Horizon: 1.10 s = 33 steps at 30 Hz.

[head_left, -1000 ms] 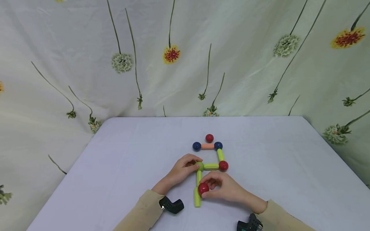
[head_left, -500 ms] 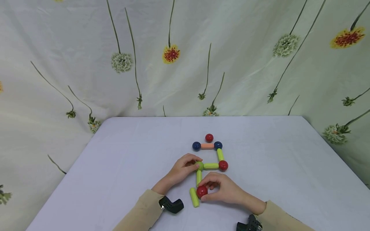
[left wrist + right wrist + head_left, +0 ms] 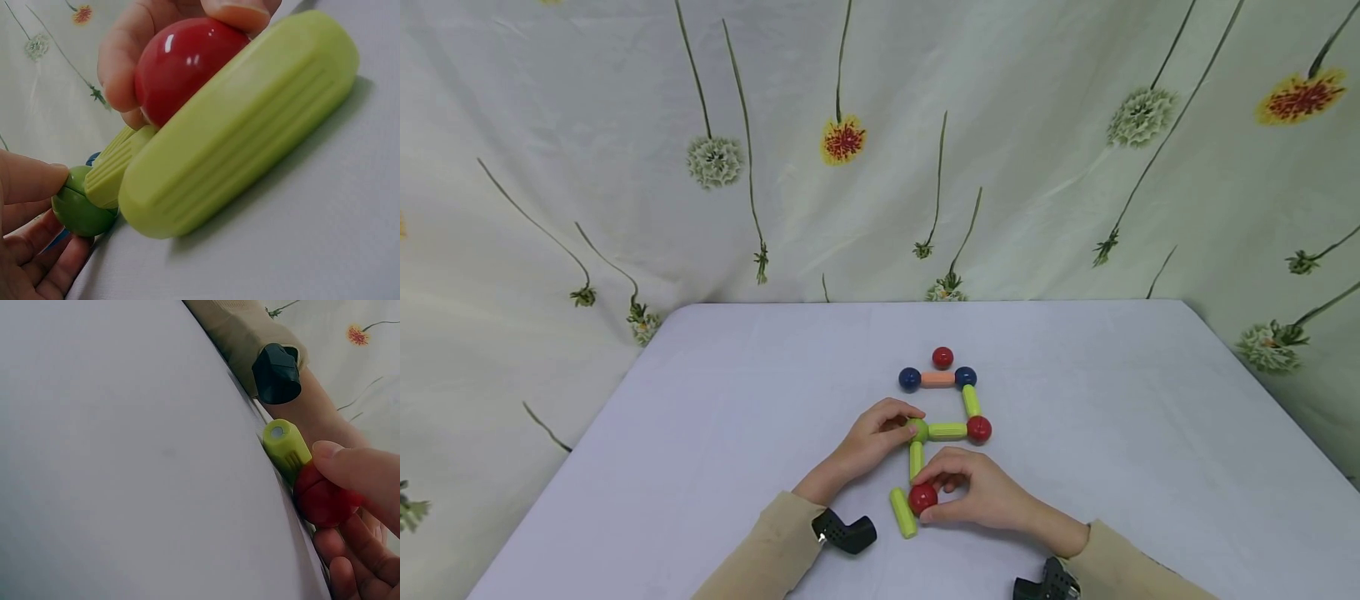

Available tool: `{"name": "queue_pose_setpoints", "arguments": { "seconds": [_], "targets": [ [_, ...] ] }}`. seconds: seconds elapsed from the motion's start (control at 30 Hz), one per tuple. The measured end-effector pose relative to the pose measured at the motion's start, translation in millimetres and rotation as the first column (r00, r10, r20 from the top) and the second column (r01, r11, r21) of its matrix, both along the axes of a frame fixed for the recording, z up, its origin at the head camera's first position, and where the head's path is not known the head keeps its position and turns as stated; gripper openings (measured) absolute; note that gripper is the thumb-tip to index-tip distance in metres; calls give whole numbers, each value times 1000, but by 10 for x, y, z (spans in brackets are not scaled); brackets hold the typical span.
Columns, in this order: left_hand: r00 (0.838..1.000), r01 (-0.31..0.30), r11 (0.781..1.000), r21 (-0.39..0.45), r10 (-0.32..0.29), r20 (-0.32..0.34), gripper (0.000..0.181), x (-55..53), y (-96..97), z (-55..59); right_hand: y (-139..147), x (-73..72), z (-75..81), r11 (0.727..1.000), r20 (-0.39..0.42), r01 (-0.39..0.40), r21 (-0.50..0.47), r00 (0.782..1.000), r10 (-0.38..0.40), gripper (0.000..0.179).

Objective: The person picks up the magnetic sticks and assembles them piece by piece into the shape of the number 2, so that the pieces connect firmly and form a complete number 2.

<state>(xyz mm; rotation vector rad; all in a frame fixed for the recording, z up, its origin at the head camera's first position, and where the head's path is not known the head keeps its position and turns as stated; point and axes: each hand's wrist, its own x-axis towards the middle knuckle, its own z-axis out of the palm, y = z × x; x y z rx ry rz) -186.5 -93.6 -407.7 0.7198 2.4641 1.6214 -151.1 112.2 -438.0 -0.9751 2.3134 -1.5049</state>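
My left hand [image 3: 872,435] pinches a green ball [image 3: 81,203] between thumb and fingers. From that ball one yellow-green rod [image 3: 947,432] runs right to a red ball [image 3: 979,429], and another rod [image 3: 916,461] runs toward me. At its near end my right hand [image 3: 977,487] pinches a second red ball [image 3: 922,499] with thumb and fingers. A separate yellow-green magnetic rod [image 3: 903,512] lies slanted on the table, its side against or very near this red ball. The right wrist view shows a grey metal disc [image 3: 277,432] in the rod's end.
Farther back, another rod [image 3: 972,401] leads up to a blue ball [image 3: 966,377]. An orange rod [image 3: 937,380] joins it to a second blue ball [image 3: 910,379]. A loose red ball [image 3: 943,357] sits behind them on the white-covered table [image 3: 760,375]. A flowered cloth hangs beyond.
The red ball in my right hand has moved slightly left and toward me. The separate rod has swung from nearly straight to slanted, its far end shifting left. My left hand stays still.
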Motion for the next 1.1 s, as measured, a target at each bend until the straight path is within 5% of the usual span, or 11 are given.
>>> {"name": "queue_pose_setpoints", "arguments": {
  "seconds": [0.9,1.1],
  "targets": [
    [1000,3,1000,-6,-3,-6,23,3,6,8,-24,19,-10,1000,-29,22,-6,999,-22,34],
    [1000,-10,1000,-7,10,-6,23,-159,-14,-272,-26,26,-17,1000,-35,18,-18,999,-19,34]
  ]
}}
